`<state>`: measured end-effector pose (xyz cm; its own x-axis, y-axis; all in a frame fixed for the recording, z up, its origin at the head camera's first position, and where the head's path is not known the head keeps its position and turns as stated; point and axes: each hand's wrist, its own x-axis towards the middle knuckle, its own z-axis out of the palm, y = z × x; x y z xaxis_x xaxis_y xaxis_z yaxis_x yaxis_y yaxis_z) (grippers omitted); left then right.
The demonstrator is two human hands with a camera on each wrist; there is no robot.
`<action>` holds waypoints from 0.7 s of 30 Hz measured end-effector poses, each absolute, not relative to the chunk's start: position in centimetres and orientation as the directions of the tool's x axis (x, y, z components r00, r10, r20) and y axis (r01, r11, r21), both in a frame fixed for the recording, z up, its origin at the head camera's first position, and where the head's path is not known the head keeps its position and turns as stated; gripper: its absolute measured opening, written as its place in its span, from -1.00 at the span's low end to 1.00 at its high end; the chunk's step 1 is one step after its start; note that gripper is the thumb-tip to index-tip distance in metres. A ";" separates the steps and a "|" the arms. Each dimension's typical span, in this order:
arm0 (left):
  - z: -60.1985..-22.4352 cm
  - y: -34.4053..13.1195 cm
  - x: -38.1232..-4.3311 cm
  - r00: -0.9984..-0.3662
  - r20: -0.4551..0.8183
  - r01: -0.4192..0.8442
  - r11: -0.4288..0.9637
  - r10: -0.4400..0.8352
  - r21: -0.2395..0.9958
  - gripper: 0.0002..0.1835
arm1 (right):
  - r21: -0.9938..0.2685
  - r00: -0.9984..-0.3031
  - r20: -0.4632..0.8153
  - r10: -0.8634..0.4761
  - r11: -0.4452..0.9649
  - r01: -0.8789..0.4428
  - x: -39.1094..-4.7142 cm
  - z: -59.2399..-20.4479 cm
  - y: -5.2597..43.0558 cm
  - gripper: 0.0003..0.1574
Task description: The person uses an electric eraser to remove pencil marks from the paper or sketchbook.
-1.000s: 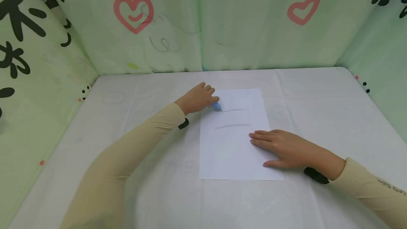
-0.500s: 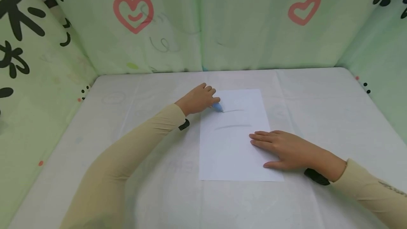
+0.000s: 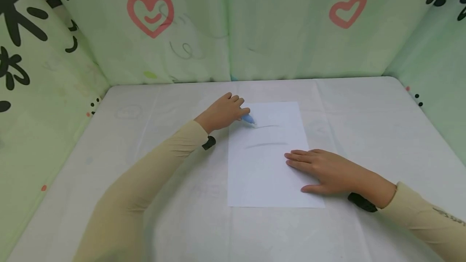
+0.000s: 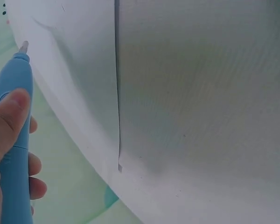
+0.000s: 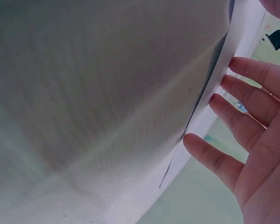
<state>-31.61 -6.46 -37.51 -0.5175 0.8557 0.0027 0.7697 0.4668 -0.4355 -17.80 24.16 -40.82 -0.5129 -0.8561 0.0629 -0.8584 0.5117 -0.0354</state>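
- Your left hand [image 3: 221, 110] has its fingers clamped round the blue pen-like tool [image 4: 15, 77], thumb pressed against its barrel
- The tool sits toward 11 o'clock on the white sheet [image 3: 269, 181], its pale tip [image 4: 24, 46] beside the left end of the upper grey line [image 3: 268, 126]; whether it touches, I cannot tell
- Your right hand [image 3: 324, 169] rests at the sheet's 3-to-4 o'clock edge, fingers straight and slightly apart
- Expect the tool to be light, stiff and perhaps slippery; grip the barrel behind the collar, sparing the slim tip
- The sheet should be thin and slide or crease easily; press it flat near 3 o'clock
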 end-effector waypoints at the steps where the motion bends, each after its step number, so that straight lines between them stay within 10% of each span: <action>1: -37.5 -6.5 -31.6 -0.517 0.009 0.769 0.469 0.856 -0.435 -0.75 | -0.035 -0.513 0.064 -0.856 0.512 -0.859 -17.8 -40.8 24.2 -0.24; 21: -38.7 -6.8 -30.8 -0.546 0.072 0.739 0.520 0.835 -0.428 -0.78 | -0.010 -0.500 0.084 -0.862 0.501 -0.866 -17.8 -40.8 24.2 -0.24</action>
